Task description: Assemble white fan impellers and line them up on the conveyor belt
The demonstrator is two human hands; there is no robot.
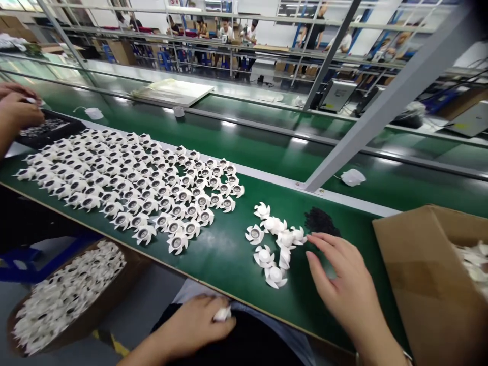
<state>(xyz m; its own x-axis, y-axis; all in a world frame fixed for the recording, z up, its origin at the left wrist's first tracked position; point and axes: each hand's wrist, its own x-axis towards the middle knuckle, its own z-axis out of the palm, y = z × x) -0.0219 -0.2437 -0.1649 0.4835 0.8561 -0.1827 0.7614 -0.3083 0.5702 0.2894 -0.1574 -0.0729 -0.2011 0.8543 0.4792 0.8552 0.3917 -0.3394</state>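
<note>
Eight white fan impellers (275, 277) grouped apart, two cardboard boxes (419, 284) (131, 264), two hands (345, 284) (194, 323)

The person's left hand (192, 325) hides most of the white piece (222, 314) it holds. The far dark heap (322, 221) is too fine to make out, and the right edge cuts off the cardboard box (427, 274) and its white contents (470, 262).
</note>
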